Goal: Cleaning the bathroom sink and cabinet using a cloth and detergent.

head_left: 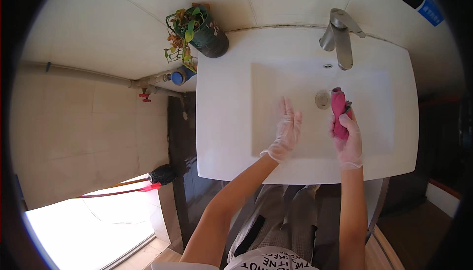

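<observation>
My right hand (350, 139), in a thin clear glove, grips a bunched pink cloth (339, 103) with a greyish edge. The cloth stands out past my fingers over the right part of the white sink basin (322, 144), just right of the round drain (322, 99). My left hand (288, 129), gloved the same way, hovers over the left part of the basin. Its fingers are stretched out and it holds nothing. Beyond the drain, the metal faucet (340, 40) rises from the sink's back ledge, its spout toward me.
A dark green pot (213, 38) with a leafy plant sits on the sink's back left corner. Left of the sink, a wall pipe (88, 72) carries a red-handled valve (145, 96). A black brush head (162, 175) on a long handle sticks out lower left.
</observation>
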A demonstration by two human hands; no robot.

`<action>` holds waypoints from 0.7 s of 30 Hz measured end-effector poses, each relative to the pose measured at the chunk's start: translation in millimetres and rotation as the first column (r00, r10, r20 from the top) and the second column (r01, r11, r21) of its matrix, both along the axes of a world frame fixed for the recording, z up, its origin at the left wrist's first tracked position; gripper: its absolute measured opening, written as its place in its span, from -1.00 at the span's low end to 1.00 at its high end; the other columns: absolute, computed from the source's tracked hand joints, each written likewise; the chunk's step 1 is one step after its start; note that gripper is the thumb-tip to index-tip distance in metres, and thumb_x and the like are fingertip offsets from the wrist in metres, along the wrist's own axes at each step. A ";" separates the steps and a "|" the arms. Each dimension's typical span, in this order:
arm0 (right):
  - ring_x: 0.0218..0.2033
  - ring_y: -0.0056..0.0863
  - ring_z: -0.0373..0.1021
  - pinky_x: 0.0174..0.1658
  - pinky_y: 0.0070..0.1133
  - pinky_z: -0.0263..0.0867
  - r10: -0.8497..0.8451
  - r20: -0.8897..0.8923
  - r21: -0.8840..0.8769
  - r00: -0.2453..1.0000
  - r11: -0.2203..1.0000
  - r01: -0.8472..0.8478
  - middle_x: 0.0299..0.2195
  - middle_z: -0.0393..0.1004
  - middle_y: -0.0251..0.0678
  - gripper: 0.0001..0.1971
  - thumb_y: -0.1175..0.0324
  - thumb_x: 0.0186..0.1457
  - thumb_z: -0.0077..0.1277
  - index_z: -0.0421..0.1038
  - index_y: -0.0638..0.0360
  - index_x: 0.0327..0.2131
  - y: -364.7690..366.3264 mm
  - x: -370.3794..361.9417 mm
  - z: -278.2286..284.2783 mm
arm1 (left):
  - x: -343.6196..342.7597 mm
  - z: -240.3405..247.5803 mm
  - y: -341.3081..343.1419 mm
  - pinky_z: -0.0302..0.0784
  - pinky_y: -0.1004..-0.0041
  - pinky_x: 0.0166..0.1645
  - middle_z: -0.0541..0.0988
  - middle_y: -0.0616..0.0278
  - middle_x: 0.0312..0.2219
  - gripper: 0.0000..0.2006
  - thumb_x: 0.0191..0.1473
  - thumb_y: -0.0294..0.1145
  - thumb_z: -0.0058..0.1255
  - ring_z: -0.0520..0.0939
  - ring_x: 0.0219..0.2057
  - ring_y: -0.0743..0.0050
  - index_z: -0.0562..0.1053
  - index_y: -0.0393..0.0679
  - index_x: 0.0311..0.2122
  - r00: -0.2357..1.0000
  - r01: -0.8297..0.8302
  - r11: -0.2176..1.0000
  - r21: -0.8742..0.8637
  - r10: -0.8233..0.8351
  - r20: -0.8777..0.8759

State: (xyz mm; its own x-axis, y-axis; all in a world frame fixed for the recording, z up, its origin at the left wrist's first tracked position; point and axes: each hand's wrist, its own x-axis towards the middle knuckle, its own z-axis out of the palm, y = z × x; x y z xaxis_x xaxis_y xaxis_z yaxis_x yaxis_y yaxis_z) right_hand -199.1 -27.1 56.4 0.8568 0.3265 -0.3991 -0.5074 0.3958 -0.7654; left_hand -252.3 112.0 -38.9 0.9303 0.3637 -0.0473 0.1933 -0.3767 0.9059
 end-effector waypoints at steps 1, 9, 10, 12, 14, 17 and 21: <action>-0.56 -0.63 0.23 -0.53 -0.71 0.14 -0.036 -0.024 0.019 0.999 0.999 0.036 -0.53 0.28 -0.39 -0.54 0.41 -0.13 -0.16 0.12 0.18 -0.06 -1.2 -3.2 6.2 | 21.1 -46.9 -2.3 -0.23 0.32 0.19 -0.15 -0.05 0.13 -0.47 0.13 -0.21 -0.49 -0.16 0.17 0.13 -0.13 -0.32 0.12 0.987 0.037 0.999 0.005 -0.038 0.158; -0.57 -0.62 0.21 -0.54 -0.70 0.11 -0.186 -0.061 -0.005 0.981 0.983 0.186 -0.54 0.28 -0.36 -0.53 0.39 -0.15 -0.13 0.12 0.19 -0.08 -86.7 8.5 3.8 | 156.9 6.4 -9.8 0.01 0.33 0.12 0.24 -0.01 -0.01 -0.44 0.12 -0.04 -0.63 0.22 0.04 0.18 0.11 -0.31 0.04 0.966 -0.140 0.111 -0.984 -0.204 -0.160; -0.57 -0.62 0.21 -0.54 -0.70 0.11 -0.209 -0.060 -0.010 0.976 0.978 0.209 -0.54 0.28 -0.36 -0.53 0.39 -0.15 -0.13 0.12 0.19 -0.08 -94.9 11.5 3.6 | 163.7 10.8 -6.5 0.02 0.33 0.11 0.25 0.01 -0.01 -0.45 0.12 -0.04 -0.63 0.22 0.05 0.18 0.12 -0.28 0.04 0.927 -0.026 0.157 -0.987 -0.366 -0.082; -0.58 -0.61 0.20 -0.54 -0.68 0.09 -0.177 -0.053 -0.015 0.983 0.984 0.176 -0.54 0.28 -0.35 -0.53 0.39 -0.17 -0.12 0.13 0.20 -0.09 -99.6 15.5 0.0 | 169.4 16.8 1.3 0.03 0.33 0.10 0.26 0.04 -0.01 -0.45 0.12 -0.03 -0.62 0.21 0.05 0.18 0.14 -0.26 0.03 0.848 0.089 0.187 -0.978 -0.530 -0.024; -0.57 -0.60 0.21 -0.52 -0.68 0.12 -0.159 -0.068 -0.004 0.985 0.987 0.159 -0.53 0.28 -0.35 -0.54 0.41 -0.16 -0.13 0.13 0.20 -0.09 -102.9 21.6 -4.6 | 170.5 22.8 2.1 -0.01 0.37 0.11 0.26 0.06 -0.01 -0.44 0.12 -0.01 -0.61 0.20 0.05 0.19 0.11 -0.23 0.06 0.803 0.126 0.205 -0.971 -0.596 -0.022; -0.56 -0.59 0.24 -0.47 -0.67 0.17 -0.099 -0.127 0.038 0.987 0.994 0.104 -0.49 0.29 -0.33 -0.56 0.46 -0.15 -0.16 0.14 0.19 -0.08 -89.3 34.0 -8.8 | 164.2 28.8 -3.7 -0.03 0.37 0.12 0.21 0.13 0.03 -0.44 0.10 -0.02 -0.46 0.18 0.07 0.28 0.06 -0.23 0.09 0.825 0.078 0.397 -0.915 -0.541 -0.164; -0.53 -0.56 0.27 -0.43 -0.66 0.23 0.036 -0.291 0.195 0.956 0.981 0.022 -0.44 0.29 -0.31 -0.57 0.51 -0.12 -0.19 0.13 0.16 -0.07 -51.0 63.2 -30.0 | 162.9 20.3 5.5 -0.05 0.41 0.13 0.12 0.26 0.08 -0.41 0.06 -0.04 -0.27 0.13 0.08 0.44 0.01 -0.12 0.13 0.692 0.595 0.587 -0.549 -0.721 -0.021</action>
